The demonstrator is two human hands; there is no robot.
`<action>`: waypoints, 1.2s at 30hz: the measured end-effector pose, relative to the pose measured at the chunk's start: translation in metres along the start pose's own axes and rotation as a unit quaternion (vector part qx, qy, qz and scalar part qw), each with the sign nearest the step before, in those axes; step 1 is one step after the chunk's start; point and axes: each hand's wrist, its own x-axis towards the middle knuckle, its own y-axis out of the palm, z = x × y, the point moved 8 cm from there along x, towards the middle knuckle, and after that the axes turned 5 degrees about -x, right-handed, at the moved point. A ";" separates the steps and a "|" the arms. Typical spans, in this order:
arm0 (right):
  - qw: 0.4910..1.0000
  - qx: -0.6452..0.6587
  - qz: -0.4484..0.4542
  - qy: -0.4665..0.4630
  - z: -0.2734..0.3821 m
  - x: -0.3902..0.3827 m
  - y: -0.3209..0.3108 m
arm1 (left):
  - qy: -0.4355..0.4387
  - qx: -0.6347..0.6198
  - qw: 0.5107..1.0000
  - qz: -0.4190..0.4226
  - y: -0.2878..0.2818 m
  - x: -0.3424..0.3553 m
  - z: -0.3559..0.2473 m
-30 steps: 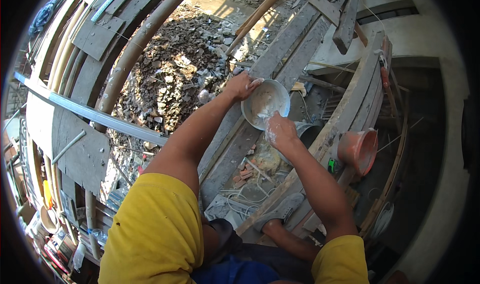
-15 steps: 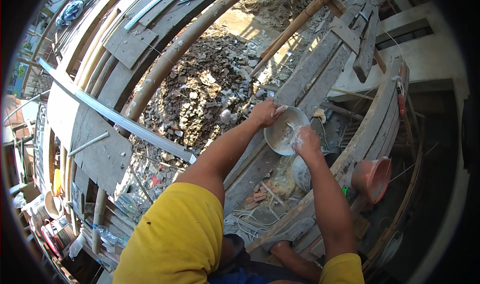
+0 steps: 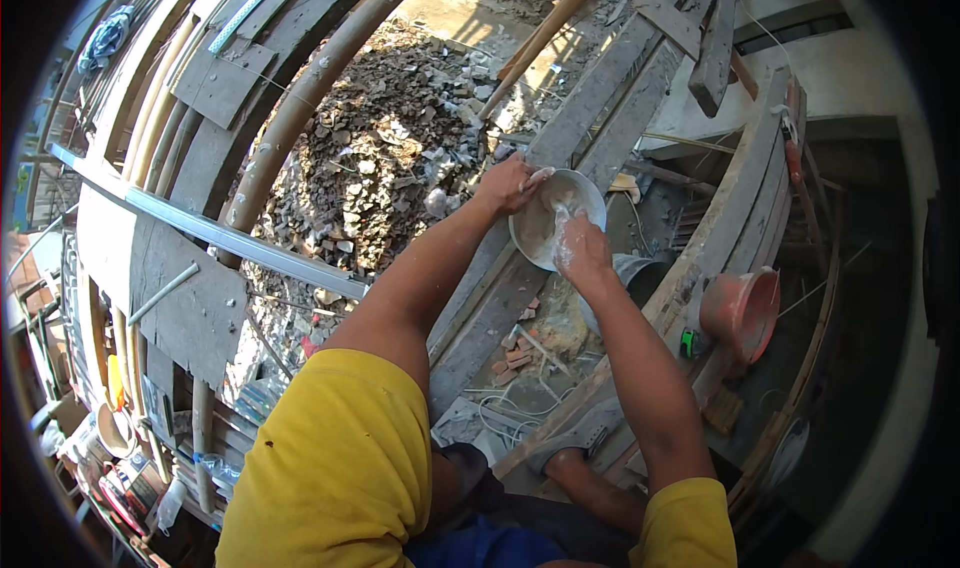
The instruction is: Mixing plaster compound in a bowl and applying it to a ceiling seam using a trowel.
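Note:
A round white bowl (image 3: 592, 196) is tilted toward me above the wooden planks. A greyish-white paste (image 3: 535, 225) coats its inside. My left hand (image 3: 512, 184) grips the bowl's left rim, its thumb lying over the edge. White smears cover my right hand (image 3: 584, 249), which reaches over the near right rim with its fingers closed and pointing down into the paste. Whether those fingers hold a small tool is hidden by the hand and the paste.
Grey planks (image 3: 620, 98) run beneath the bowl. A dark bucket (image 3: 640, 273) stands just below it. Right of my forearm are a reddish bucket (image 3: 722, 308) and a green tape measure (image 3: 688, 343). Rubble (image 3: 370, 158) lies left, beyond a metal bar (image 3: 230, 236).
My right hand has moved deeper into the bowl, over the paste. My left hand keeps its hold on the rim. The whole view has shifted slightly, with the surroundings sliding left and up.

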 end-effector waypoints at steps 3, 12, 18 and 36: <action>0.990 -0.067 0.092 -0.084 0.040 -0.028 0.001 | 0.049 -0.001 0.997 -0.067 -0.005 -0.007 0.006; 0.999 -0.033 0.026 -0.005 0.012 0.024 -0.010 | -0.003 -0.035 0.998 -0.043 0.001 0.004 0.004; 0.976 -0.130 0.083 -0.156 0.067 -0.027 -0.016 | -0.030 -0.022 0.999 0.006 -0.002 -0.004 0.017; 0.991 -0.112 0.059 -0.045 -0.008 0.000 -0.014 | -0.022 -0.023 0.996 -0.089 -0.006 -0.005 0.000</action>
